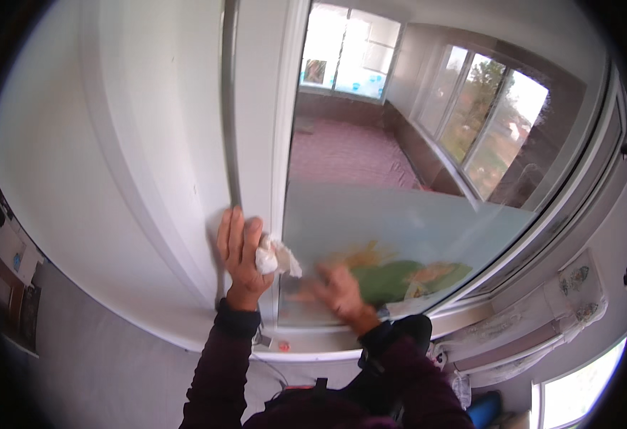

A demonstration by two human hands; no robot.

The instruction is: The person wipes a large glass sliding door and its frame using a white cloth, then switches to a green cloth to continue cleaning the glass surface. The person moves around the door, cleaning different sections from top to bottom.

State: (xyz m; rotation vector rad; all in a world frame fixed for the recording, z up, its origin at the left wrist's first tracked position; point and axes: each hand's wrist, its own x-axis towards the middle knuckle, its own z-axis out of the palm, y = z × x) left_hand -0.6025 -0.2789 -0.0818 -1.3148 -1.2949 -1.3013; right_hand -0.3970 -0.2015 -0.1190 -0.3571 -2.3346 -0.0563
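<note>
My left hand rests on the white window frame, its fingers pointing up along the frame's dark groove. A crumpled piece of white tissue or cloth is held at its thumb side, against the edge of the glass pane. My right hand, blurred by motion, is at the lower part of the glass, over a frosted band. Whether anything is under its fingers cannot be made out. Green and orange shapes show in the band just right of that hand.
Below the glass runs a pale sill with a small red item and a cable near it. Floral fabric hangs on the right. A blue object lies low at right. Tiled floor spreads at lower left.
</note>
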